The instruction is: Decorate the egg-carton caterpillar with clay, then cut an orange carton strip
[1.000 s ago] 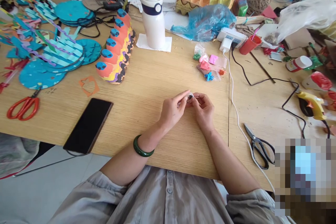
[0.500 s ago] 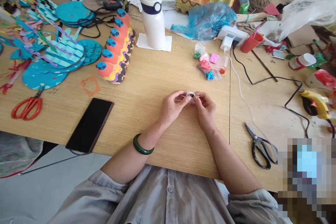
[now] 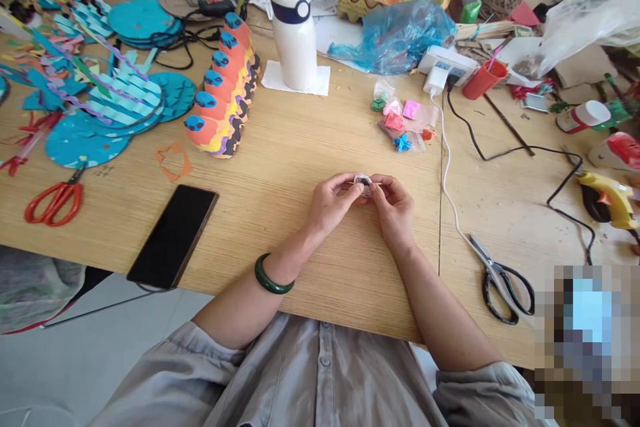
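Observation:
My left hand (image 3: 332,201) and my right hand (image 3: 393,205) meet over the middle of the wooden table. Between their fingertips they pinch a small clear plastic wrapper (image 3: 363,177) with a black lump in it. Both thumbs press at the black lump, and the fingers behind partly hide the wrapper. A dark green bangle (image 3: 273,275) is on my left wrist. Beyond my hands lie small plastic packets with pink clay-like lumps (image 3: 395,121), a blue piece (image 3: 402,142) and an orange-red piece (image 3: 428,135).
A black phone (image 3: 173,237) and red-handled scissors (image 3: 55,203) lie left; black-handled scissors (image 3: 506,285) lie right. Behind stand a painted egg-carton piece (image 3: 223,90) and a white bottle (image 3: 295,40). Cables run from a power strip (image 3: 450,65) past a yellow glue gun (image 3: 611,195).
The black lump shows a little more between my thumbs. Both hands stay in place, still pinching the wrapper. The whole view has shifted slightly.

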Motion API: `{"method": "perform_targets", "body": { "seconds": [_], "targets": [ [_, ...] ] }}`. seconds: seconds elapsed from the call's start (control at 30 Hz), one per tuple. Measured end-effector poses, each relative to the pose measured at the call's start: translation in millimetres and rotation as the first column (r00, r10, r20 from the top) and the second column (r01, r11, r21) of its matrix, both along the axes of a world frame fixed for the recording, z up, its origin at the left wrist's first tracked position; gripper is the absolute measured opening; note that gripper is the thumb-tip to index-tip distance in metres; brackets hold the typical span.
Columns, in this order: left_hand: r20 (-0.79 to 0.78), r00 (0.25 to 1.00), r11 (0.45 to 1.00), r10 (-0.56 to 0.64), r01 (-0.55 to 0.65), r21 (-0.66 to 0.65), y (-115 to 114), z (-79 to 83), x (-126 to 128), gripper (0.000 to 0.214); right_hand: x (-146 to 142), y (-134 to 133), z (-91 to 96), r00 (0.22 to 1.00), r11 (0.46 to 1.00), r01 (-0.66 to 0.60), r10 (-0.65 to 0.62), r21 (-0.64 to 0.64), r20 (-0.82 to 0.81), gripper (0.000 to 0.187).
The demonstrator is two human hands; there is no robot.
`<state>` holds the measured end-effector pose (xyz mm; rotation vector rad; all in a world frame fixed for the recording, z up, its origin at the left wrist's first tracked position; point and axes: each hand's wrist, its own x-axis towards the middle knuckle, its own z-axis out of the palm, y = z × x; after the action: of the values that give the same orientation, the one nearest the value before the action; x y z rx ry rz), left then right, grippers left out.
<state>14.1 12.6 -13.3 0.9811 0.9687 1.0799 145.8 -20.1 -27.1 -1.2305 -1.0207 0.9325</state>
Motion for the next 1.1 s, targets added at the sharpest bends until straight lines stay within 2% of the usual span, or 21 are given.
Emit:
{"method": "perform_targets", "body": {
  "seconds": [0.13,0.27,0.47,0.63,0.83,1.1],
  "targets": [
    [0.071,0.997,0.999,0.031,-0.029,-0.040,0.0,2.3,0.0,0.032,-1.3,-1.5,2.1,0.999,1.000,-0.007,0.008,0.018,-0.036,0.024],
    [0.069,0.993,0.995,0.098,-0.096,-0.040,1.6,1.0,-1.2,0.033,-4.0,-4.3,4.1,1.000,0.999,-0.012,0.013,0.037,-0.022,0.022],
    [0.094,0.988,0.991,0.124,-0.119,-0.061,2.5,1.1,-1.3,0.030,-4.4,-7.4,3.1,0.983,0.984,-0.022,-0.012,0.177,0.185,0.012],
    [0.110,0.987,0.991,0.116,-0.108,-0.082,1.8,2.8,0.1,0.031,-3.8,-9.1,2.9,0.938,0.967,-0.064,-0.026,0.245,0.346,0.019],
    [0.132,0.983,0.988,0.127,-0.113,-0.105,0.9,5.3,0.3,0.031,-4.2,-9.9,2.4,0.949,0.968,-0.035,-0.045,0.247,0.312,0.025],
    [0.119,0.984,0.985,0.133,-0.118,-0.125,1.6,6.1,-0.5,0.031,-3.4,-10.8,3.5,0.908,0.968,-0.078,-0.031,0.241,0.418,0.032]
  ]
}}
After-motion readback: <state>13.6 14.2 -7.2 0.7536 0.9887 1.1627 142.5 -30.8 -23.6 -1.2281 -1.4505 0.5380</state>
